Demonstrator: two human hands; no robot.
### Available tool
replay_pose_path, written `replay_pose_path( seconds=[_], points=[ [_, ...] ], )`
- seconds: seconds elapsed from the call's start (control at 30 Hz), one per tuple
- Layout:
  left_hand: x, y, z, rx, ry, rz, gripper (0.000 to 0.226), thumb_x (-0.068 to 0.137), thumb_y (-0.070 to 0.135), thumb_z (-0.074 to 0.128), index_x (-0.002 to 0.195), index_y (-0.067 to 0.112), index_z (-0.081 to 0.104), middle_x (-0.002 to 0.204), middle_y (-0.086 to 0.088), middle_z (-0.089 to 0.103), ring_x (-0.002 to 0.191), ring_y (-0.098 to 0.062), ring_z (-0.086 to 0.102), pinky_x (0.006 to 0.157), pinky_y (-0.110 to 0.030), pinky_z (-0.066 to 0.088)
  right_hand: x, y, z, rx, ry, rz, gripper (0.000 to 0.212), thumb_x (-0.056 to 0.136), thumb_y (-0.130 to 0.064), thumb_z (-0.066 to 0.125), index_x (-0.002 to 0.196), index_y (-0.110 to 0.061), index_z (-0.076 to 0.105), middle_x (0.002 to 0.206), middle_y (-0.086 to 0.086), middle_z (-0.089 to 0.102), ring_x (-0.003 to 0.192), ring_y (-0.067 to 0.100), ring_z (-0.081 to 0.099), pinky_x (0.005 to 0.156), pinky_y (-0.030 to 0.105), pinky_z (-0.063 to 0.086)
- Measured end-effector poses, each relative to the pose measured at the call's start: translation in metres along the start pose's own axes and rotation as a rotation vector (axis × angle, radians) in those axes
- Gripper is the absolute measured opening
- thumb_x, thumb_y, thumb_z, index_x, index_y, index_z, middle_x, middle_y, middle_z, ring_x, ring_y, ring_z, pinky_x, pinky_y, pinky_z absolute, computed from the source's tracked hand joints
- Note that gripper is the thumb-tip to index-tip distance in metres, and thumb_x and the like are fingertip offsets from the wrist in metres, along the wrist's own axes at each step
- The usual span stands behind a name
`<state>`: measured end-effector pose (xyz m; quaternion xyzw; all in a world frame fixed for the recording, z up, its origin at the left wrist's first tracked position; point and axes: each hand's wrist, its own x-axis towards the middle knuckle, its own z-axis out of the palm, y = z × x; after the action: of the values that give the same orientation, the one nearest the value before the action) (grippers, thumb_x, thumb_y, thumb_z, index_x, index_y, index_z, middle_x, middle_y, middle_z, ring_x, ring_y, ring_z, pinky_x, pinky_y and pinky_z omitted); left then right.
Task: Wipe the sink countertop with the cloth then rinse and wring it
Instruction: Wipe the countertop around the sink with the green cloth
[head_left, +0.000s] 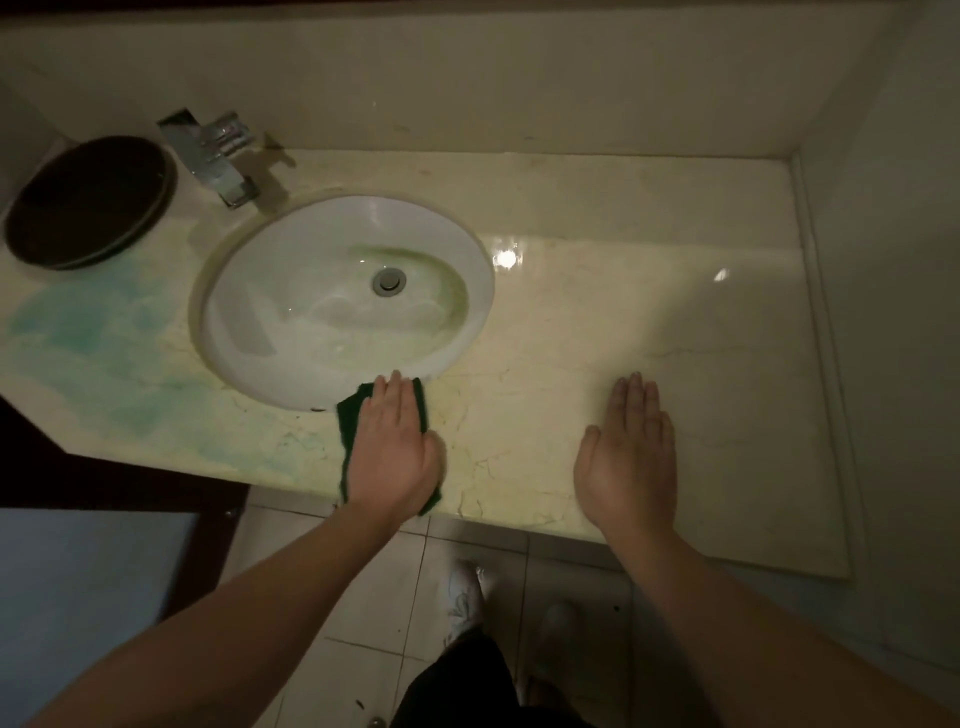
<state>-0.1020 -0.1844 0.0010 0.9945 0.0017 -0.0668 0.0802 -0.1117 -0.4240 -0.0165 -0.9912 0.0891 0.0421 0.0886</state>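
Your left hand (392, 447) lies flat on the green cloth (349, 422), fingers straight, pressing it onto the countertop (571, 332). The cloth runs long the way your fingers point, up to the sink (249, 332) rim just past your fingertips. The blue-green smear (104, 332) lies left of that hand (the nearer one). Your right hand (631, 457) rests flat and empty, well off to its right. The stone is shiny; the room is dim.

Countertop (597, 322) glossy veined marble-look stone; sink (291, 332) smooth glazed white ceramic; faucet (218, 156) shiny chrome metal; cloth (348, 415) matt dark green
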Motion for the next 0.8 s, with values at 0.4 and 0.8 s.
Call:
replay_pose_path(
  seconds=[0.4, 0.8],
  points=[
    [-0.019, 0.096, 0.011, 0.041, -0.172, 0.443, 0.069, 0.098, 0.037, 0.032, 0.155, 0.002, 0.011, 0.164, -0.015, 0.003, 0.151, -0.027, -0.003, 0.123, -0.039, 0.000, -0.003, -0.001, 0.004, 0.057, 0.058, 0.017, 0.067, 0.089, -0.029, 0.025, 0.148, 0.003, 0.028, 0.156, 0.021, 0.028, 0.145, 0.035, 0.025, 0.116, 0.047, 0.021],
    [-0.006, -0.066, -0.006, 0.171, -0.179, 0.520, 0.067, 0.101, 0.037, 0.023, 0.155, 0.005, -0.002, 0.164, -0.010, -0.006, 0.151, -0.023, -0.009, 0.122, -0.037, -0.006, -0.039, -0.135, 0.031, 0.076, 0.015, 0.092, 0.072, 0.090, -0.034, 0.023, 0.152, 0.002, 0.013, 0.161, 0.019, 0.012, 0.149, 0.033, 0.010, 0.121, 0.045, 0.009]
  ],
)
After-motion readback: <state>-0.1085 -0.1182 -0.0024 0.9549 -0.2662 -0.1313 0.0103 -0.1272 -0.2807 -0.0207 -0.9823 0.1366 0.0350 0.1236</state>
